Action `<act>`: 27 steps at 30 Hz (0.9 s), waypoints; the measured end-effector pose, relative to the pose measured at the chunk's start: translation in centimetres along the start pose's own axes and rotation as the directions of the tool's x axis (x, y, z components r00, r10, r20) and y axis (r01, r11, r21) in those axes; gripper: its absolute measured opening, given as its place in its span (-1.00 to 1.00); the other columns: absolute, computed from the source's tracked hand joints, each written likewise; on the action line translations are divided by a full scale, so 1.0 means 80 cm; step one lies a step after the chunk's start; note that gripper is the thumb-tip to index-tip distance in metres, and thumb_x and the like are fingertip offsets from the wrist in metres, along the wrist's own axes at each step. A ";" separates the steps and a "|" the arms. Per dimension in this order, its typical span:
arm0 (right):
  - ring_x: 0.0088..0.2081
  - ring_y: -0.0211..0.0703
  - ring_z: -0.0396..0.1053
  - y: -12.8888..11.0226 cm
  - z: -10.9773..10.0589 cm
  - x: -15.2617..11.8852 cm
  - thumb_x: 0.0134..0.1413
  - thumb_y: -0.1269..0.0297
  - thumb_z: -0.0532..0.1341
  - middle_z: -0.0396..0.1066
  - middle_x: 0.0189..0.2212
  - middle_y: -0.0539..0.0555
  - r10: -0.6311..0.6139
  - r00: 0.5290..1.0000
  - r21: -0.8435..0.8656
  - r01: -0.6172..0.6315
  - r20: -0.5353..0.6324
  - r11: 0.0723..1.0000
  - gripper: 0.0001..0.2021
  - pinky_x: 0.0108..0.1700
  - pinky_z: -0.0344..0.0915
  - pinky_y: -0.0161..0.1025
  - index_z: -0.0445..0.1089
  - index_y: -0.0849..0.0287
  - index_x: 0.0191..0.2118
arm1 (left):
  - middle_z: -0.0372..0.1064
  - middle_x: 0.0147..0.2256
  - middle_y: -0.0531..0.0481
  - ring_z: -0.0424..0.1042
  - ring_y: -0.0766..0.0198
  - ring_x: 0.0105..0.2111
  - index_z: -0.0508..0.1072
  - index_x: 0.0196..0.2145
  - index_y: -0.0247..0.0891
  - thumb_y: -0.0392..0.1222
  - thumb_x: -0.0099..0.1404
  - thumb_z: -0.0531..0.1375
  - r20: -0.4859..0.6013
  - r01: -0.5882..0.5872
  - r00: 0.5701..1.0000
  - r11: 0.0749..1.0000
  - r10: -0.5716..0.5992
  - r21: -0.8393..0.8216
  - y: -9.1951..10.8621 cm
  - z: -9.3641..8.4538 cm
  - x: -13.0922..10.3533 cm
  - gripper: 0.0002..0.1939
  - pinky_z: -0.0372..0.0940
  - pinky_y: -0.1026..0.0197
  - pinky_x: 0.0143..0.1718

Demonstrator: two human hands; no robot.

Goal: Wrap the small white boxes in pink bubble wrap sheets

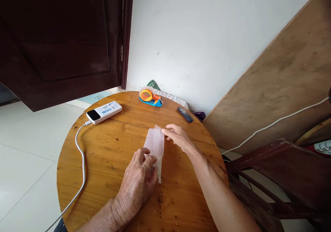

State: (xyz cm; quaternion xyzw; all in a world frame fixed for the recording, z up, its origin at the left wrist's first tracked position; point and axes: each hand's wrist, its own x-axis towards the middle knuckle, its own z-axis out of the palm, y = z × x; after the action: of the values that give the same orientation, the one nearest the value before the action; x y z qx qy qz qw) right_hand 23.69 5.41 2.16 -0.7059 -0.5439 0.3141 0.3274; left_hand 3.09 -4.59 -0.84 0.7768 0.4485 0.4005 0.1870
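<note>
Bubble wrap (154, 140) lies mid-way across the round table (103, 156), probably light, soft and easily creased, best held by its edges. The left hand (141, 171) curls over its near part, the right hand (178, 138) meets its far right edge; I cannot tell whether either pinches.

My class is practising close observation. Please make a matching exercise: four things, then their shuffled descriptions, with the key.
1. bubble wrap
2. tape dispenser
3. power bank
4. left hand

A. orange and blue, near the table's far edge
B. over the near part of the see-through sheet
C. white, with a cable plugged in
D. pale, see-through sheet

Pairs: 1-D, 2-A, 3-C, 4-B
</note>
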 end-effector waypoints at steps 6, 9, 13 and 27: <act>-0.41 -0.22 0.37 -0.014 0.019 -0.027 -0.17 0.21 0.37 0.47 -0.41 -0.04 -0.058 0.998 0.398 0.046 0.018 0.916 -0.42 -0.37 0.29 -0.29 0.35 0.14 0.06 | 0.35 -0.09 -0.14 0.48 0.18 -0.24 0.46 -0.25 -0.20 -0.39 0.20 0.10 -0.015 -0.005 1.000 1.000 0.005 0.013 0.001 0.001 0.001 -0.79 0.49 0.16 -0.25; -0.26 -0.18 0.40 -0.017 0.020 -0.042 -0.15 0.21 0.36 0.47 -0.28 0.01 -0.197 0.980 0.548 0.184 -0.035 0.816 -0.39 -0.15 0.33 -0.22 0.31 0.08 0.11 | 0.35 -0.10 -0.14 0.47 0.20 -0.24 0.46 -0.27 -0.21 -0.40 0.20 0.09 -0.024 -0.014 1.000 1.000 0.014 -0.003 0.000 0.001 0.002 -0.79 0.49 0.18 -0.25; -0.21 -0.13 0.39 -0.017 0.015 -0.055 -0.12 0.18 0.34 0.43 -0.17 0.06 -0.265 0.964 0.545 0.216 0.012 0.810 -0.42 -0.14 0.33 -0.18 0.33 0.04 0.10 | 0.34 -0.10 -0.14 0.47 0.22 -0.25 0.46 -0.27 -0.21 -0.38 0.24 0.09 -0.024 -0.011 1.000 1.000 0.010 -0.021 0.000 0.002 0.001 -0.81 0.48 0.19 -0.24; -0.46 -0.19 0.37 0.014 0.052 -0.033 -0.10 0.20 0.24 0.49 -0.43 -0.02 -0.134 0.990 0.332 0.137 -0.033 0.933 -0.60 -0.41 0.29 -0.29 0.37 0.13 -0.06 | 0.36 -0.08 -0.15 0.49 0.19 -0.23 0.47 -0.19 -0.22 -0.35 0.24 0.12 0.019 -0.008 1.000 0.999 0.008 0.041 -0.004 -0.004 0.000 -0.79 0.49 0.15 -0.23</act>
State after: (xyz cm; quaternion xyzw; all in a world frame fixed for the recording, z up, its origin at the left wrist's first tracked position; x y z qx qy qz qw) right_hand 20.46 3.09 -0.96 -0.6027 -0.5287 0.3749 0.4655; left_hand 2.65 -4.45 -0.86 0.7861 0.4517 0.3845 0.1738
